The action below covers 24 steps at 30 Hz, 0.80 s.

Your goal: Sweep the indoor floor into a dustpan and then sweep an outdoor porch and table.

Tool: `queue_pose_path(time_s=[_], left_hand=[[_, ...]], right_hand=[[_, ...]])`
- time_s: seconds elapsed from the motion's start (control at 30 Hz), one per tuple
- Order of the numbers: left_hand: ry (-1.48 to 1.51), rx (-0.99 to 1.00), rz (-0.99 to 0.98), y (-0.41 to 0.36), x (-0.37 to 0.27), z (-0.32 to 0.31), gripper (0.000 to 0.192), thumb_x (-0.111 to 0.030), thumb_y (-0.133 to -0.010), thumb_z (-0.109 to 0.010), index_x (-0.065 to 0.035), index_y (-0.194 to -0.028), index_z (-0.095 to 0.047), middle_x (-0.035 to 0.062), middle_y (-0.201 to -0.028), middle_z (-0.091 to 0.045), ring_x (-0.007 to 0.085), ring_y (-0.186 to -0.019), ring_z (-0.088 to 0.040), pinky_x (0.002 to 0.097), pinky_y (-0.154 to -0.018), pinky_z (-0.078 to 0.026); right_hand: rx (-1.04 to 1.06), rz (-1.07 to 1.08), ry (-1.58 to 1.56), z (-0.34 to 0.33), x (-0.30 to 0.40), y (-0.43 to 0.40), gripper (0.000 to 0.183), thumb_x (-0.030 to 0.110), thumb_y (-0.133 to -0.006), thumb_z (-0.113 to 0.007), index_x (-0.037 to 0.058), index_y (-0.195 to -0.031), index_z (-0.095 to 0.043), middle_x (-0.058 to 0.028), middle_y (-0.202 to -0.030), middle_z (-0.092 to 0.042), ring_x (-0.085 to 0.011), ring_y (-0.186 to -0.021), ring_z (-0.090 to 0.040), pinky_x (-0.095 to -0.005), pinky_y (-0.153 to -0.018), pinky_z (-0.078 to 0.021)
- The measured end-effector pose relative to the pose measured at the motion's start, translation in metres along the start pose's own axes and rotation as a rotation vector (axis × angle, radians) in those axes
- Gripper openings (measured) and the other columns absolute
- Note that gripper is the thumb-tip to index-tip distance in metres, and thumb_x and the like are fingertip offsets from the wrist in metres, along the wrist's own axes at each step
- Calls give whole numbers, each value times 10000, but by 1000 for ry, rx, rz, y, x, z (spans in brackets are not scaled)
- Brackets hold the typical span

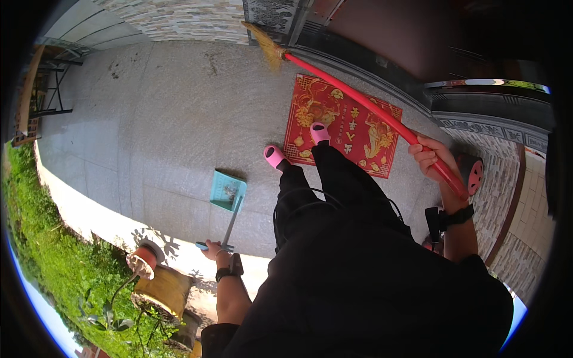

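Observation:
My right hand (425, 156) grips the red handle of a broom (358, 96). Its straw bristles (266, 44) reach the floor by the dark door threshold at the top of the view. My left hand (212, 249) is closed around the handle of a long-handled dustpan (224, 185). The dustpan is turquoise, and a small heap of grey debris (230, 191) lies in it. Under the broom handle lies a red doormat (344, 127) with gold figures and writing. One pink clog (319, 133) stands on the mat, the other pink clog (273, 156) just beside its edge.
Grey paving (170, 116) has dark specks of dirt near the stone-clad wall (192, 20). A wooden bench (29, 94) stands far left. A potted plant (143, 259) and a yellow planter (163, 291) line the grassy edge. A black and pink wheel (472, 174) sits by the right wall.

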<state>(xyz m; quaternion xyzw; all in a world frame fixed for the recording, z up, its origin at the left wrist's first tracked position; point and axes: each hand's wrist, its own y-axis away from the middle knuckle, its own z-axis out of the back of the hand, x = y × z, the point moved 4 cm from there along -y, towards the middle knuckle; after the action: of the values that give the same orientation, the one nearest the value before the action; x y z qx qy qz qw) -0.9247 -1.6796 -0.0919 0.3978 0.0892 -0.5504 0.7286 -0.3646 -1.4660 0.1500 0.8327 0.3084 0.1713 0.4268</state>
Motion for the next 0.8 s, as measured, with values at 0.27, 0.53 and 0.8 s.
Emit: queue_pose_path(time_s=[0.27,0.53,0.8], left_hand=[[-19,135,111,-53,51,23,341,-231,-704,-539,48,-870,-435,118,-550,-497,200,-436,-479,305,-418,-426],[-154,581,186,-25,56,23,253,-328,-749,-510,-101,-846,-454,49,-614,-542,192,-559,-528,359,-493,-398],[-191,663,188,-12,57,10,176,-314,-753,-515,-163,-817,-452,0,-648,-562,167,-666,-540,394,-622,-355]], right_hand=[[-482,268,216,155,-40,61,312,63,-811,-424,106,-1114,-367,-2,-622,-426,-9,-433,-372,-109,-356,-345],[-428,192,316,267,-82,0,291,154,-754,-426,72,-475,-406,-49,-429,-414,-148,-365,-403,-240,-351,-332],[-64,-4,20,160,-165,-4,107,25,-768,-439,58,-733,-343,10,-575,-403,-33,-452,-403,-140,-402,-386]])
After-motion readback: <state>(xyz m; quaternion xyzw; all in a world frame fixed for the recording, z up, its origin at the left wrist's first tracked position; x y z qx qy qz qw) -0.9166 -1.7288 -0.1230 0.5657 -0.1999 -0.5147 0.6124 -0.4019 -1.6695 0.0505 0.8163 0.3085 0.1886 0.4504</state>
